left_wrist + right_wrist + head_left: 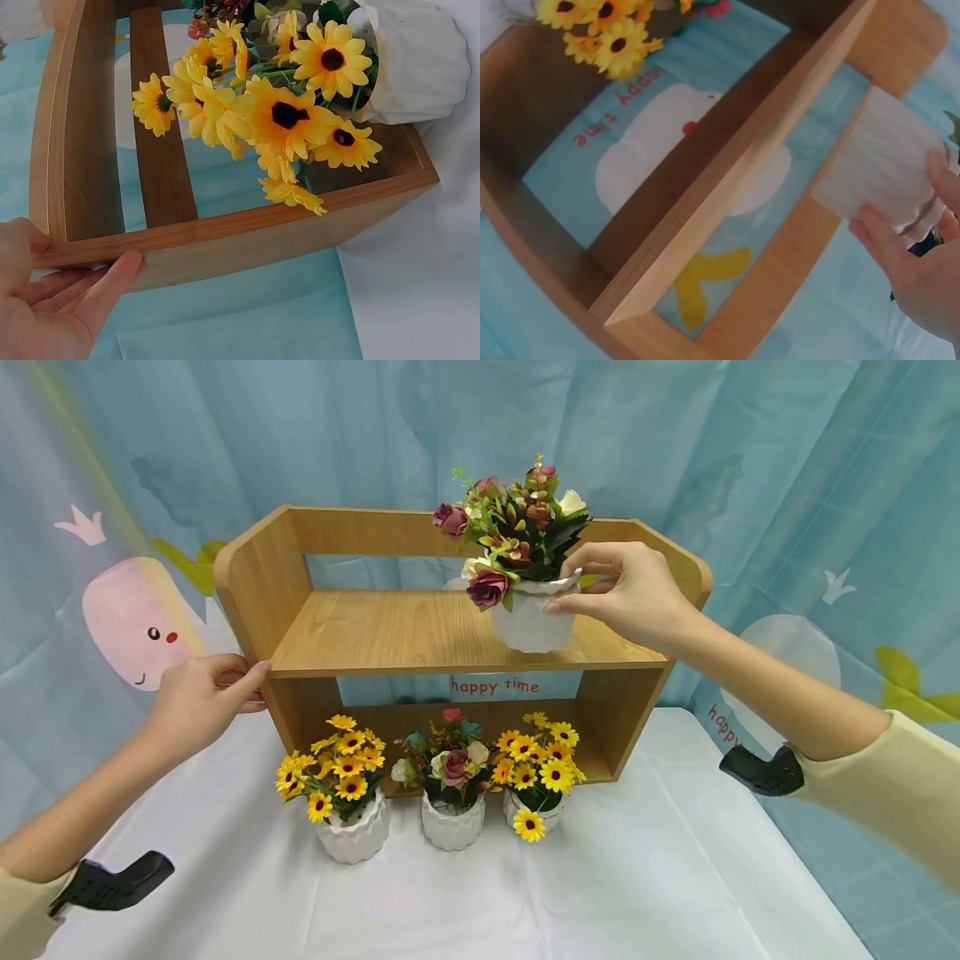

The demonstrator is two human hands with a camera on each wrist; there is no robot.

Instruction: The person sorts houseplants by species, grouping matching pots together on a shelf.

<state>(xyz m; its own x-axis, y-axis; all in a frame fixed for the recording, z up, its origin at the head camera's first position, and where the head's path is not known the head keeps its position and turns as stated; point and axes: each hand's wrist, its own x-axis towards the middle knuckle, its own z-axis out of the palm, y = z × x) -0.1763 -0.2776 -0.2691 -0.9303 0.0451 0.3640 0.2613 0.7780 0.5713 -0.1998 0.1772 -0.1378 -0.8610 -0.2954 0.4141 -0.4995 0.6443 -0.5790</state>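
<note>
My right hand pinches the rim of a white flowerpot with the thumb outside. The pot holds artificial mauve and cream roses with dark leaves. In the right wrist view the white pot is tilted, and a gap shows between its base and the upper board of the wooden shelf. My left hand holds the shelf's left side panel near the upper board's front corner. In the left wrist view, the left hand's fingers lie against that panel's edge.
Before the shelf, on a white-covered table, stand a left sunflower pot, a rose pot in the middle and a right sunflower pot. Their blooms reach toward the lower compartment. A blue printed curtain hangs behind.
</note>
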